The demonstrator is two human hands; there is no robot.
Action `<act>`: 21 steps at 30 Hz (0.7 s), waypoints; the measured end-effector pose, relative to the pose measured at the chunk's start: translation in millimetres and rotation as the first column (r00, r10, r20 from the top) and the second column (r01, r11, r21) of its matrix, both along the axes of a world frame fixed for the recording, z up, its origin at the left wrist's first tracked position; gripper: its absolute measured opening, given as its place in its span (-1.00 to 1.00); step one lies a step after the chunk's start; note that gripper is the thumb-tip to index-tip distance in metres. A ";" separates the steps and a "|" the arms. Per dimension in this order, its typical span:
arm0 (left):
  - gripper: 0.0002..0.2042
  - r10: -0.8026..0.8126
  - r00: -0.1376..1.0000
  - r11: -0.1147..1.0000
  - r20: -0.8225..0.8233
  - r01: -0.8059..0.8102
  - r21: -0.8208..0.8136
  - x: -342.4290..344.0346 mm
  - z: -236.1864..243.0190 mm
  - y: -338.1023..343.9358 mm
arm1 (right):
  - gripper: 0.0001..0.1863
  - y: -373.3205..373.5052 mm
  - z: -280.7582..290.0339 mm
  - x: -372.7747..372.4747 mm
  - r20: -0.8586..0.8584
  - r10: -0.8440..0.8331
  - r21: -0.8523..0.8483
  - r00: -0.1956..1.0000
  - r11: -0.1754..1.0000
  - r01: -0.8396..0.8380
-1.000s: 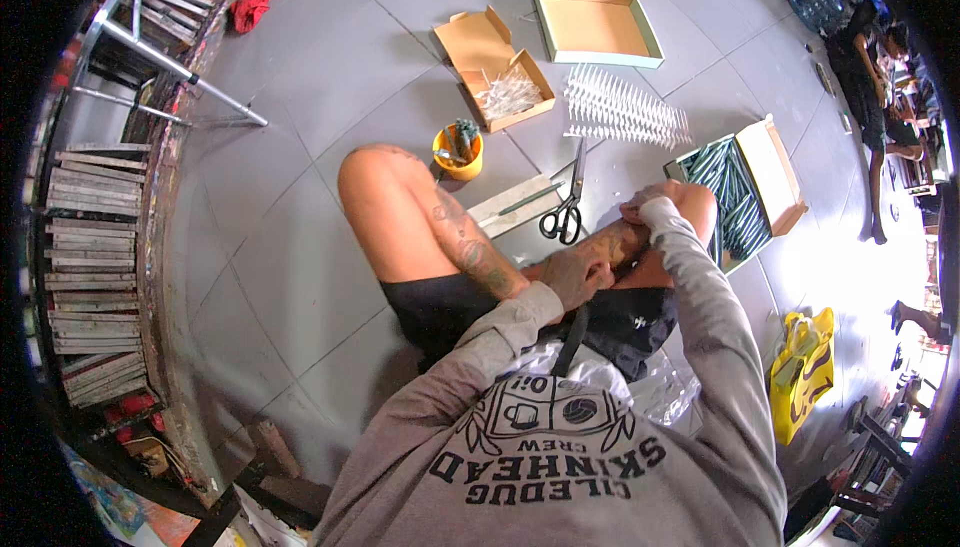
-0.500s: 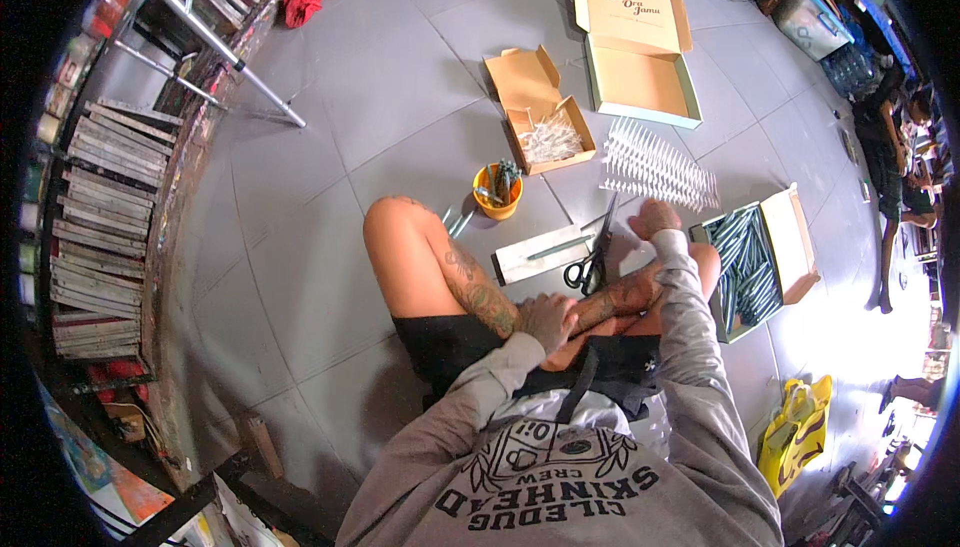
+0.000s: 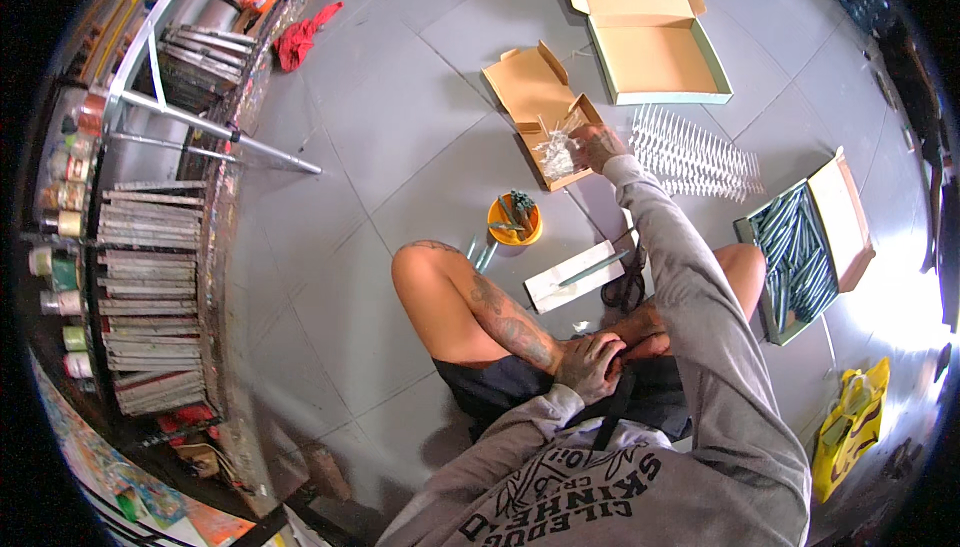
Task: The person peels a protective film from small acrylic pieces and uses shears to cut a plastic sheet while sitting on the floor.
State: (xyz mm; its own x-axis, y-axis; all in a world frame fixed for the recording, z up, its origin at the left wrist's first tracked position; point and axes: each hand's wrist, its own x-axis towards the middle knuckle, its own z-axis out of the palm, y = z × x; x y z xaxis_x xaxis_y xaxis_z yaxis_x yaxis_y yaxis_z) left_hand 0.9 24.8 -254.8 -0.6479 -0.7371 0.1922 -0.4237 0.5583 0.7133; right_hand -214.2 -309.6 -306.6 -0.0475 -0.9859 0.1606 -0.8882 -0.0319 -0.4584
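Note:
My right hand (image 3: 598,147) reaches into a small open cardboard box (image 3: 572,183) of thin clear-white pieces (image 3: 556,152). Its fingers are drawn together at the pieces; what they pinch, if anything, is hidden. My left hand (image 3: 590,367) rests in my lap by my crossed legs, its fingers curled with the inside out of sight. In front of my legs lies a white flat block (image 3: 545,290) with a slim green stick (image 3: 592,267) across it. Black scissors (image 3: 625,292) sit beside the block, partly covered by my right sleeve.
A yellow cup (image 3: 514,234) holds slender tools. White pointed pieces (image 3: 690,155) lie in rows. An open box (image 3: 778,317) of dark green sticks (image 3: 795,252) stands right, a larger open box (image 3: 665,62) far ahead. A metal stand (image 3: 270,152) and yellow bag (image 3: 850,432) flank me.
My right hand has moved forward and left, from beside the rows of white pieces to the small cardboard box. My left hand stays in my lap. The whole view has shifted.

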 end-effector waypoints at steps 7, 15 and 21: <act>-0.65 -0.004 0.995 1.000 0.095 0.003 0.015 6.4 11.2 -2.7 | -0.93 -2.7 -11.6 15.7 -0.049 0.077 0.096 0.996 0.993 -0.073; -0.67 -0.028 1.000 0.998 0.008 0.028 0.049 1.4 1.1 -2.4 | -0.82 6.8 -12.3 4.4 0.123 0.015 0.080 0.992 0.996 -0.025; -0.66 -0.028 0.999 0.999 0.024 0.028 0.026 -1.9 2.8 -3.1 | -0.76 7.7 -9.0 -1.5 0.233 -0.042 0.072 0.972 0.997 0.026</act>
